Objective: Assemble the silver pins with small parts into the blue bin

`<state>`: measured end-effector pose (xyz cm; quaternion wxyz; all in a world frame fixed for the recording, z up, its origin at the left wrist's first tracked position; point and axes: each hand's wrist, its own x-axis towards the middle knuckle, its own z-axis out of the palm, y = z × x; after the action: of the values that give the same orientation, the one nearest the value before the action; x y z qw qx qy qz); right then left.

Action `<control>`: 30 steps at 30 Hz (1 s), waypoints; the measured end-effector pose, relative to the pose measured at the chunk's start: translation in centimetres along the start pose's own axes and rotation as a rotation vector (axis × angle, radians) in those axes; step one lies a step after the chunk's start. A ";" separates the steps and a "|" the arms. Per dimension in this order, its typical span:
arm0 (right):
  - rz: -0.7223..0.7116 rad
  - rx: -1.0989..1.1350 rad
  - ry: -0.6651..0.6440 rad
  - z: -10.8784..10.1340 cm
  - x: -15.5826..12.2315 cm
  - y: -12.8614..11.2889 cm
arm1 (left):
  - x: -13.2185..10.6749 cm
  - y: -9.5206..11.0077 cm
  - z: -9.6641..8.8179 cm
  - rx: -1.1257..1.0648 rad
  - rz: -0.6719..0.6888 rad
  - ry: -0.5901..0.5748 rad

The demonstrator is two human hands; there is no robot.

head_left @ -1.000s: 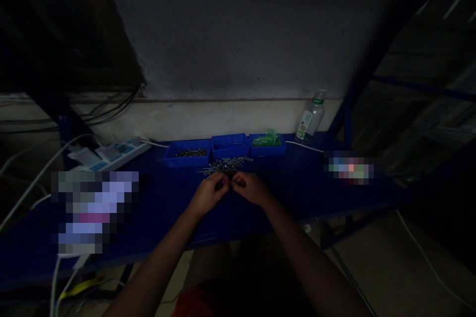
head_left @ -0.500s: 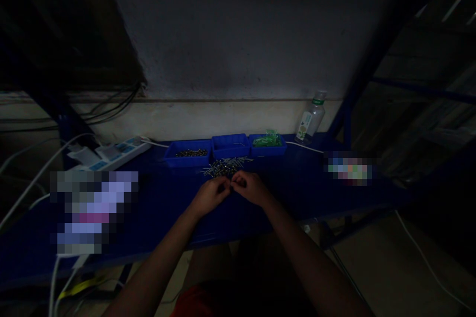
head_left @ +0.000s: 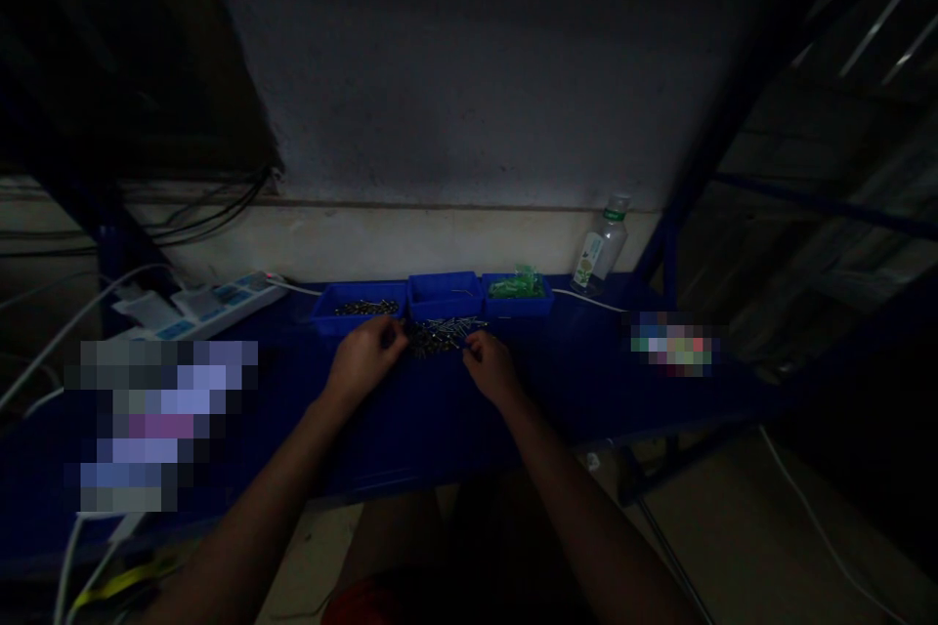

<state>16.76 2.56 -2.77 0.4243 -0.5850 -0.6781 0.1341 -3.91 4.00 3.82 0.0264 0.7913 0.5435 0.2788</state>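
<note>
Blue table [head_left: 421, 430] has three bins [head_left: 444, 309] at back, left hand [head_left: 361, 359] and right hand [head_left: 490, 367] apart, grips can't tell, flanking metal pile [head_left: 440, 337] before bins; green plastic [head_left: 517, 286] in right one, metal bits [head_left: 366, 308] left, thin piece [head_left: 461, 291] middle.

Around the metal pile [head_left: 442, 338], the left hand [head_left: 364, 352] is curling at nine o'clock, the right hand [head_left: 490, 367] at four; blue bins [head_left: 440, 299] are sitting at ten, twelve and two, and a bottle [head_left: 602, 249] is standing farther out at two
</note>
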 end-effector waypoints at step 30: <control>-0.215 -0.427 -0.179 -0.6 -1.1 -2.5 | -3.2 2.0 3.6 -0.010 0.122 -0.231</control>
<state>15.44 0.70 -1.19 0.2415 -0.5715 -0.7842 -0.0068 -1.37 1.35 0.20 0.0758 0.8496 0.4864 0.1895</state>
